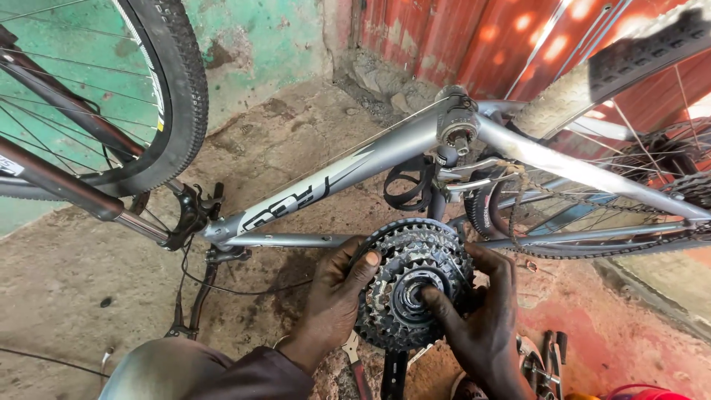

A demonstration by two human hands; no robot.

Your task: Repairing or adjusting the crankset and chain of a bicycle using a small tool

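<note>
A stacked set of bicycle sprockets (412,283) — dark, greasy, stepped from a wide toothed ring down to a small hub opening at its middle — sits low in the centre of the view, held up between two hands just in front of the upturned bicycle's frame. The left hand (335,298) clasps the cluster's left edge, its fingers curled over the outer teeth and the thumb pressed onto the face near the top. The wrist bends inward, and the forearm runs down to a brown sleeve (255,374) at the bottom edge. The right hand (485,320) wraps the right side from behind, palm toward the teeth, while one finger reaches in and pushes against the central hub opening. Both hands are closed on the sprockets.

Just behind them, the silver bicycle frame (370,161) lies upside down, its bottom bracket shell (457,126) pointing up with the axle end exposed. A rusty chain (592,198) hangs slack along the right-hand stays. The front wheel (172,81) with its knobbly black tyre stands at upper left against a green wall (259,37); another tyre (629,63) crosses the upper right before a red corrugated sheet (459,37). On the stained concrete floor (67,281) below the hands lie pliers (355,363) — partly hidden — and a few other tools (544,363).
</note>
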